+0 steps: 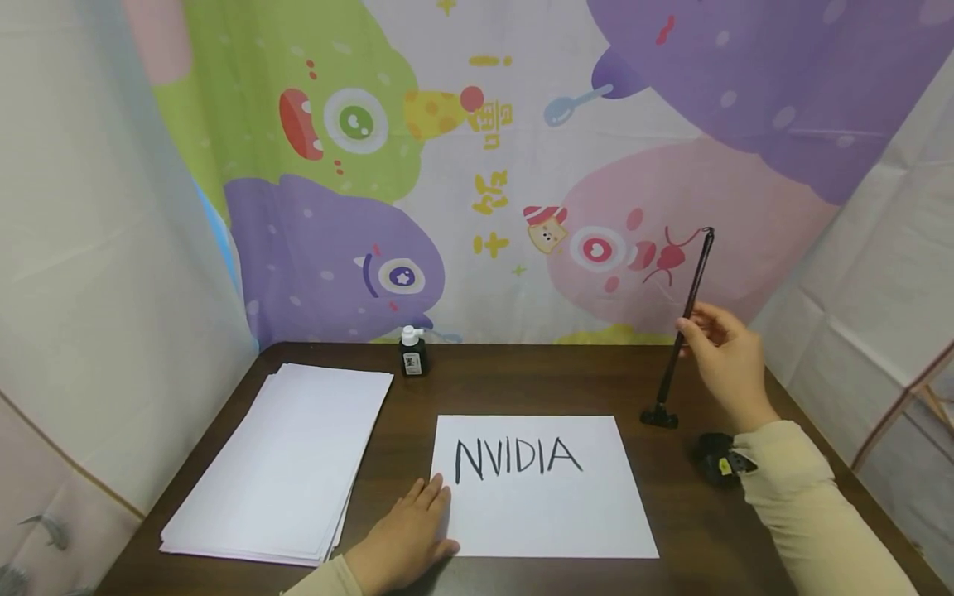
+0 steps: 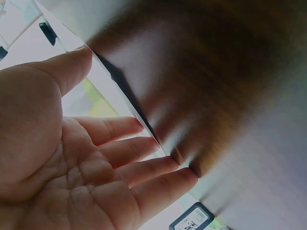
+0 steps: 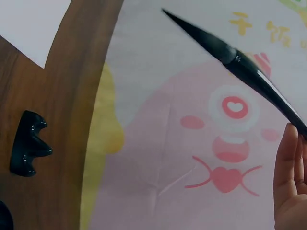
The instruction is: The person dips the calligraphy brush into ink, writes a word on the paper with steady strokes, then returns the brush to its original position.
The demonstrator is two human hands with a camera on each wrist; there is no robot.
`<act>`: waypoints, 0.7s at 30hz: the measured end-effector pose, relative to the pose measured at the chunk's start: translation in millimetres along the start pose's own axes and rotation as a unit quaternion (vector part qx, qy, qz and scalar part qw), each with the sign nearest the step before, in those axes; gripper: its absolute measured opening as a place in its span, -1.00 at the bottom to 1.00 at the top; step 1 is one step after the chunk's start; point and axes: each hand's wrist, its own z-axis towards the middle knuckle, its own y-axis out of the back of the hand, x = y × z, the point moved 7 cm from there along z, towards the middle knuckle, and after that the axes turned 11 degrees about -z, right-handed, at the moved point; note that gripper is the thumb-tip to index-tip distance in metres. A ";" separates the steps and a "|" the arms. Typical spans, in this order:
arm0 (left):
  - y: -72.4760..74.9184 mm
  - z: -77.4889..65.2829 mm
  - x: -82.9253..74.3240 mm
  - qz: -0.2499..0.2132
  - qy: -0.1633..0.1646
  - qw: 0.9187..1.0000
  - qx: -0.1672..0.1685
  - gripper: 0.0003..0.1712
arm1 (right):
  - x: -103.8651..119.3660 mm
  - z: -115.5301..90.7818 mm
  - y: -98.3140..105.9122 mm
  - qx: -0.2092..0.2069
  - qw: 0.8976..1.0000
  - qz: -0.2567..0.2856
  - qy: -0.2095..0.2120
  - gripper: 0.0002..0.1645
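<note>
My right hand (image 1: 725, 358) pinches the dark handle of an ink brush (image 1: 695, 285) at the table's right side. The brush slants with its bristle end downward; dark pointed bristles (image 3: 201, 38) show in the right wrist view. A black brush rest (image 3: 29, 143) stands on the table, apart from the bristles in that view. My left hand (image 1: 410, 526) rests with extended fingers at the left edge of a white sheet (image 1: 544, 521). The sheet bears "NVIDIA" in dark brush strokes. In the left wrist view, the palm and extended fingers (image 2: 158, 191) show.
A stack of white paper (image 1: 276, 463) lies at the table's left. Behind it stands a dark bottle (image 1: 413, 356) with a white top. A black object (image 1: 717, 459) sits by my right wrist, partly hidden. A cartoon-printed curtain (image 1: 492, 290) hangs behind the brown table (image 1: 522, 381).
</note>
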 end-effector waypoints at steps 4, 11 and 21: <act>-0.3 0.1 0.1 -0.001 0.002 1.000 0.004 -0.17 | -9.0 3.8 -3.1 0.018 1.000 0.004 -0.023 -0.59; 0.8 -0.6 -0.9 -0.002 0.004 1.000 0.003 -0.18 | -19.9 8.0 -7.8 0.035 0.999 -0.003 -0.006 -0.59; 0.6 -0.4 -0.8 -0.004 0.006 1.000 0.006 -0.18 | -52.1 10.0 -20.5 0.078 0.996 -0.034 -0.026 -0.55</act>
